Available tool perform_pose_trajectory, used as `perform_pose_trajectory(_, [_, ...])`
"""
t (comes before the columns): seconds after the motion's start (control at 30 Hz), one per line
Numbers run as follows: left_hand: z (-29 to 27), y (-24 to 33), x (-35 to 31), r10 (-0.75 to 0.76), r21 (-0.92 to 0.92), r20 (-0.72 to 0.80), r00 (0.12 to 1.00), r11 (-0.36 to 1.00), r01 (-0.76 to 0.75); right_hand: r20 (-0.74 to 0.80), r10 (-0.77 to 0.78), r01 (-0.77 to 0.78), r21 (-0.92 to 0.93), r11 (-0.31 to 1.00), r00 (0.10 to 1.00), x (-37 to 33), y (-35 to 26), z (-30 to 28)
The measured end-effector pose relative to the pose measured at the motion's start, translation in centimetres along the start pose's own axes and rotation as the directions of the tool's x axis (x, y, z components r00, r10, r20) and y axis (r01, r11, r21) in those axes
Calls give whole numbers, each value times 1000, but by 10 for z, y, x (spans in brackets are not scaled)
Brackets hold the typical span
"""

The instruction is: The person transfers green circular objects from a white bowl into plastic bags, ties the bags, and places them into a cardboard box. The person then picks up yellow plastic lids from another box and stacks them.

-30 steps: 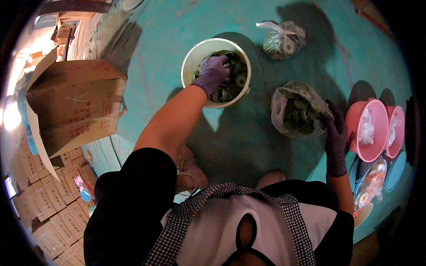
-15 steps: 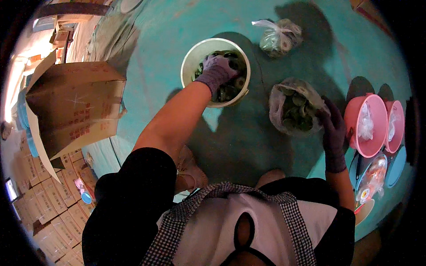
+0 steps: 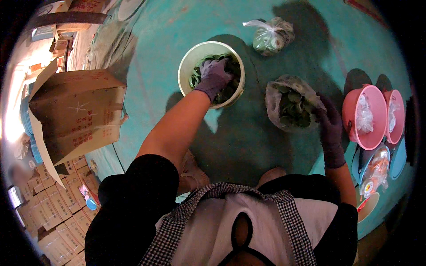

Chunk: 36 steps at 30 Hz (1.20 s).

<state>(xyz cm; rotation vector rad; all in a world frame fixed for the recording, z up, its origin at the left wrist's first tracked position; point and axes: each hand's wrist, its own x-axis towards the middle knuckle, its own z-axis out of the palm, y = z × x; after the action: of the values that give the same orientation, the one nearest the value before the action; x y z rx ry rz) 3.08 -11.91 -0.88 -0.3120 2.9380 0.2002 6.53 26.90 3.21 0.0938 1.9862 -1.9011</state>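
Note:
My left hand [image 3: 214, 77], in a purple knitted glove, is down inside a white round bucket [image 3: 185, 82]. Its fingers look apart over dark green, roundish pieces [image 3: 226, 91] in there, the tips partly hidden among them. To the right, a clear plastic bag [image 3: 274, 104] stands with its mouth facing up. More flat green pieces [image 3: 296, 106] fill it. At the bag's right edge my right hand [image 3: 329, 122], in a dark purple glove, has its fingers closed on the rim.
A tied clear bag [image 3: 271, 37] with green contents lies beyond the bucket. Pink tubs [image 3: 377, 133] holding clear plastic stand at the right, near blue containers [image 3: 398, 162]. On the left are an open cardboard box [image 3: 80, 111] and stacked cartons [image 3: 57, 208]. Teal sheeting covers the floor.
My left hand has shifted slightly within the bucket, its fingers now more spread over the green pieces. My right hand stays at the bag's edge. The whole view has shifted a little.

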Motion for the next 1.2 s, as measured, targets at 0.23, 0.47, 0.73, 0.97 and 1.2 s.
perform_pose_trajectory(0.23, [-9, -9, -6, 52, -55, -110, 993, 997, -58, -11, -28, 28, -39, 999, 1000, 1, -4, 0])
perform_pose_trajectory(0.47, [-37, -26, -51, 32, -308, -222, 974, 946, -101, -33, -29, 28, -22, 999, 999, -1, 7, -5])
perform_pose_trajectory(0.73, [-39, -65, -70, 0, -649, 47, 999, 760, 30, -10, -14, 13, -22, 1000, 1000, 1, -7, -1])
perform_pose_trajectory(0.97, [-81, -38, -82, 118, -566, 36, 992, 821, -77, -40, -22, 21, -16, 1000, 999, -3, -4, -5])
perform_pose_trajectory(1.2, [-76, 0, -79, 459, -645, 212, 863, 729, -229, -52, 11, -10, 6, 1000, 999, -7, -19, -3])
